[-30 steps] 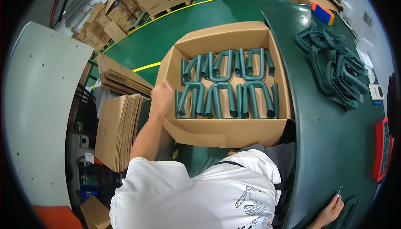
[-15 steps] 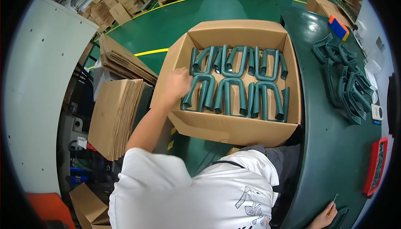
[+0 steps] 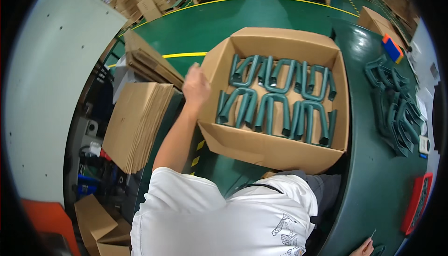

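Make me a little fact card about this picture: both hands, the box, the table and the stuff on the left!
Left hand: at the box's left flap; grip unclear
Right hand: holding a thin tool
Box: open cardboard, green U-shaped parts in two rows
Table: dark green, with a pile of green pieces and a red bin
Left side: stack of flattened cardboard

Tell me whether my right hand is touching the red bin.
Apart: the head view shows bare green tabletop between your right hand and the red bin.
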Demonstrator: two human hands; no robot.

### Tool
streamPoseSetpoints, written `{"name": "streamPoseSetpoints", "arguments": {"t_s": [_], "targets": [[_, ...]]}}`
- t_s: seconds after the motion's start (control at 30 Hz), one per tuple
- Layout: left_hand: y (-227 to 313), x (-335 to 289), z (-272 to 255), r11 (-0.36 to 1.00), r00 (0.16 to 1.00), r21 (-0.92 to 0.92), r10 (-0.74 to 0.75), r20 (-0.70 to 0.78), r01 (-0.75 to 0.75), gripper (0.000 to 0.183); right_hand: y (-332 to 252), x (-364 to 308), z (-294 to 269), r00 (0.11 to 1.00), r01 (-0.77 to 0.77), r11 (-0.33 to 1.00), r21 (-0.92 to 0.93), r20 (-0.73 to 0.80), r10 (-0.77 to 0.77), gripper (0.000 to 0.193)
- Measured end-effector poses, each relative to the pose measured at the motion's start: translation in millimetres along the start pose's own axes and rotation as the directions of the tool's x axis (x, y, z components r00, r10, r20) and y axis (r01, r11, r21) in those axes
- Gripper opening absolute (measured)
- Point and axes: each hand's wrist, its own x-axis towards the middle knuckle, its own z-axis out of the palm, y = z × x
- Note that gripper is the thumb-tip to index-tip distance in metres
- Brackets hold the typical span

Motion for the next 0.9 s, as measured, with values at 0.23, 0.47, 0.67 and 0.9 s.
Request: {"name": "streamPoseSetpoints", "arguments": {"t_s": [0.23,0.47,0.67,0.9], "targets": [[-174.9,-65.2,-114.6,0.212,0.375,0.733,-0.925,-0.063,0.646,0.079,6.1,-1.5,5.8,0.997,0.046,0.999,0.024,-0.057,-0.045,0.029],[-205.9,-119.9,-150.0,-0.035,0.052,0.702,-0.994,-0.101,0.712,0.059,7.3,0.1,5.9,0.998,0.022,1.000,0.003,-0.053,-0.022,0.030],[-198.4,-114.2,-137.1,0.124,0.288,0.769,-0.954,-0.082,0.628,0.040,9.7,-1.3,5.2,0.999,0.024,0.999,-0.021,-0.045,-0.025,0.030],[-187.1,-100.3,-116.3,0.592,0.836,0.734,-0.546,0.062,0.332,0.030,9.5,-3.6,6.2,0.996,0.051,0.999,0.019,-0.076,-0.049,0.028]]}}
